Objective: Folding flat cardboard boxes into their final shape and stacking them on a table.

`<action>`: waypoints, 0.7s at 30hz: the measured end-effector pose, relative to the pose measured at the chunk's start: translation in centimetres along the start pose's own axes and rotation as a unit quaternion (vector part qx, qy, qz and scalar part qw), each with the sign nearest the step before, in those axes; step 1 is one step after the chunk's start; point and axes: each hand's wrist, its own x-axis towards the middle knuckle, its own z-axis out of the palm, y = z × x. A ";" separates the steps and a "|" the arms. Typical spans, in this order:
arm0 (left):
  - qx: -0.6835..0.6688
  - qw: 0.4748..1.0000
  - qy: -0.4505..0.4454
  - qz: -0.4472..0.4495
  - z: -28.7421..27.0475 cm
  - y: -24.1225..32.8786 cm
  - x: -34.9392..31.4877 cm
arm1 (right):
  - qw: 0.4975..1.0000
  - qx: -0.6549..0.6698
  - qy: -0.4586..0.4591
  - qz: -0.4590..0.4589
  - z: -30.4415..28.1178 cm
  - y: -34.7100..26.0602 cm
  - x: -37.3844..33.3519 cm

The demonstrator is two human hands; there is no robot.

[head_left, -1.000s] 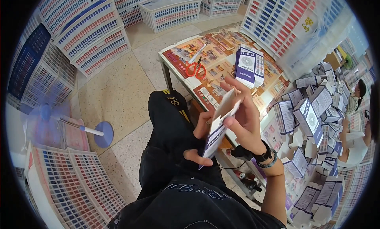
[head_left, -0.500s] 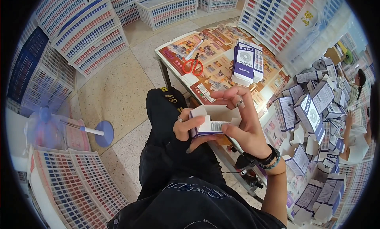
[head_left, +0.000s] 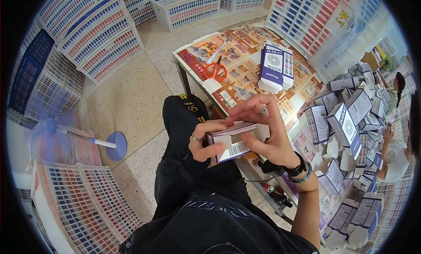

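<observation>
A small white and purple cardboard box (head_left: 237, 150) is held over my lap, its flapped end facing up. My left hand (head_left: 204, 142) grips its left side, the thumb against a small white side flap. At the right end my right hand (head_left: 274, 142) has its thumb on the front edge by the barcode, while its fingers arch over the back. The large flap leans over the opening, and part of the gap still shows. Fingers under the box are hidden. On the table beyond lie flat stacked purple and white cartons (head_left: 275, 67).
Orange-handled scissors (head_left: 215, 71) and a white pen-like tool (head_left: 217, 52) lie on the printed table (head_left: 241, 41). Many similar boxes (head_left: 346, 122) are heaped at the right, beside another person's arm (head_left: 386, 151). Plastic crates (head_left: 94, 43) and a blue fan (head_left: 51, 126) stand at the left.
The box's large flap has come down from upright to lean over the opening. My right fingers have moved in with it, and the box has tipped slightly.
</observation>
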 end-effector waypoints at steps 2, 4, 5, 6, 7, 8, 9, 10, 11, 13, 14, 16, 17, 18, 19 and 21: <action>0.000 1.000 -0.006 0.007 0.0 -0.1 0.0 | 0.997 -0.065 -0.016 -0.026 -0.1 0.1 -0.1; 0.042 0.998 0.010 0.045 0.1 -0.1 0.2 | 0.998 0.011 -0.036 -0.045 -0.6 0.1 0.4; 0.039 0.998 0.038 0.032 0.6 0.6 1.2 | 0.992 0.088 -0.057 -0.064 -0.8 0.1 0.6; 0.039 0.998 0.038 0.031 0.5 0.7 1.3 | 0.992 0.088 -0.057 -0.064 -1.1 -0.1 0.6; 0.034 0.999 0.029 0.032 0.4 0.8 1.3 | 0.989 0.135 -0.059 -0.008 -1.6 -0.4 0.4; 0.031 0.999 0.022 0.034 0.2 0.8 1.3 | 0.980 0.180 -0.063 0.047 -1.9 -0.5 0.5; 0.086 0.994 -0.008 0.060 -0.2 0.5 1.1 | 0.989 0.098 -0.095 0.062 -1.9 -0.2 0.3; 0.088 0.994 -0.008 0.061 -0.3 0.6 1.1 | 0.993 -0.007 -0.107 0.042 -1.3 -0.6 0.4; 0.092 0.995 -0.007 0.041 -0.3 0.9 1.0 | 0.994 -0.045 -0.087 0.047 -0.7 -0.9 0.2; 0.102 0.995 0.005 0.012 -0.1 1.4 1.4 | 0.993 -0.082 -0.066 0.054 -0.7 -1.4 0.2; 0.103 0.995 0.005 0.011 0.0 1.3 1.5 | 0.984 -0.149 -0.090 -0.038 -1.3 -1.8 0.3; 0.045 0.998 0.035 -0.009 0.0 1.2 1.2 | 0.962 -0.213 -0.115 -0.128 -1.3 -2.1 0.4; 0.062 0.997 0.042 -0.012 0.2 1.1 1.0 | 0.942 -0.268 -0.123 -0.160 -1.2 -2.3 0.5; 0.058 0.997 0.041 -0.011 0.3 1.0 0.9 | 0.918 -0.321 -0.132 -0.190 -1.1 -2.4 0.6; 0.017 0.997 0.074 -0.023 0.5 1.0 1.0 | 0.921 -0.315 -0.125 -0.194 -1.1 -2.2 0.6; -0.023 0.994 0.098 -0.040 0.5 1.3 1.2 | 0.915 -0.329 -0.124 -0.200 -1.2 -1.5 0.5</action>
